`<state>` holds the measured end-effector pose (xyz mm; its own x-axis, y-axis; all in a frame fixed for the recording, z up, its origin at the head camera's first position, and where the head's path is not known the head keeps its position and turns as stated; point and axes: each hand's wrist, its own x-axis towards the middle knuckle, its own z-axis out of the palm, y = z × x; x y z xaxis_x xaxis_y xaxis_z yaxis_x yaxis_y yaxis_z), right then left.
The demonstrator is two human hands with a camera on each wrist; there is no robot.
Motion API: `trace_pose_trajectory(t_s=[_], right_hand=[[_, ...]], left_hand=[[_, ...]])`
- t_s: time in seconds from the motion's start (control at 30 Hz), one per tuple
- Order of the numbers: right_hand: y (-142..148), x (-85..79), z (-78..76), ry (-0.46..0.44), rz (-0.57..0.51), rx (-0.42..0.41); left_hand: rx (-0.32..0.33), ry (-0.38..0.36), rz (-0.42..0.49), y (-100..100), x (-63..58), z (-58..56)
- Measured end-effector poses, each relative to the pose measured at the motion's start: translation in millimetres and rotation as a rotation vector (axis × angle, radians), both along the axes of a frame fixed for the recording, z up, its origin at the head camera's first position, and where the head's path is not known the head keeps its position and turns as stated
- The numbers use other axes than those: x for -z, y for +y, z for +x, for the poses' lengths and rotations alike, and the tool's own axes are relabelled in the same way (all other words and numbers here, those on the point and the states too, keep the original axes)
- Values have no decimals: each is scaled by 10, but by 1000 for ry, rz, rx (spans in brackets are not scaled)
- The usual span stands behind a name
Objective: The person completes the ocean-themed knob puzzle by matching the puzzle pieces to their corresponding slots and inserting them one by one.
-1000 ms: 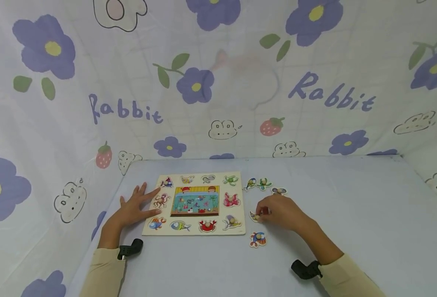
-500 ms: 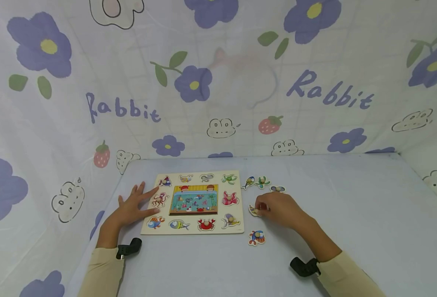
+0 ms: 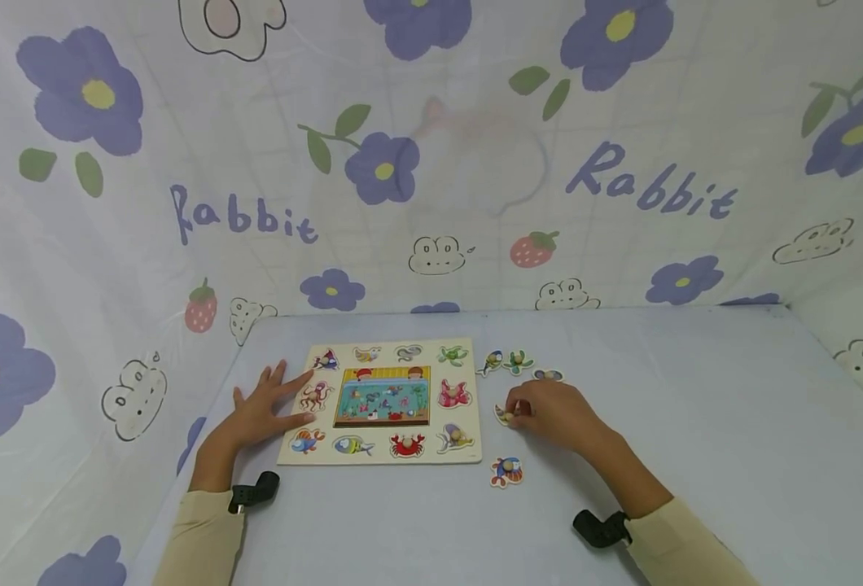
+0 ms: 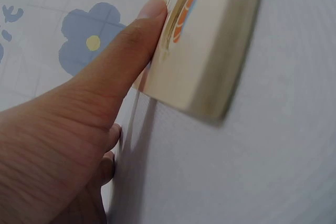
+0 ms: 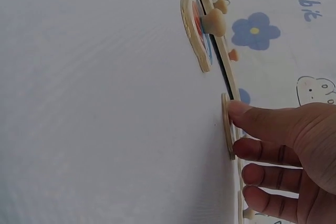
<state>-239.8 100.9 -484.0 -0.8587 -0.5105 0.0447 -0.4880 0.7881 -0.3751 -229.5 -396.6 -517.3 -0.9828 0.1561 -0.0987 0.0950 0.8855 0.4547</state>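
Observation:
A wooden peg puzzle board (image 3: 470, 449) with sea-animal pictures lies left of centre in the head view. My left hand (image 3: 259, 415) rests at its left edge with fingers spread; in the left wrist view the straight thumb (image 4: 121, 56) touches the board (image 4: 194, 72). Right of the board, my right hand (image 3: 556, 413) pinches a small puzzle piece (image 3: 501, 414) between thumb and index finger. The right wrist view shows that piece's thin wooden edge (image 5: 227, 129) at the fingertips, low over the table; its picture is mostly hidden by the hand.
A blue-and-orange fish piece (image 3: 507, 471) with a round knob lies nearest me. Behind the right hand are a blue fish piece (image 3: 493, 361), a green piece (image 3: 518, 362) and a partly covered piece (image 3: 548, 374). A flower-printed curtain (image 3: 439, 187) stands behind the table (image 3: 695, 407).
The pinched piece has shifted slightly away from me and a little to the right, turning a bit in the right hand. The left hand keeps its place on the board.

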Motion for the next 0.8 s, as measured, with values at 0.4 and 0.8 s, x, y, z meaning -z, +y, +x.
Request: trace_pose_trajectory(t_s=[0.4,0.8], right_hand=[[-3,23,29,15,-20,3],[-63,-179,45,71,-68,-51]], left_hand=[[9,10,-14,14,-35,20],[18,26,-5,26,-37,17]])
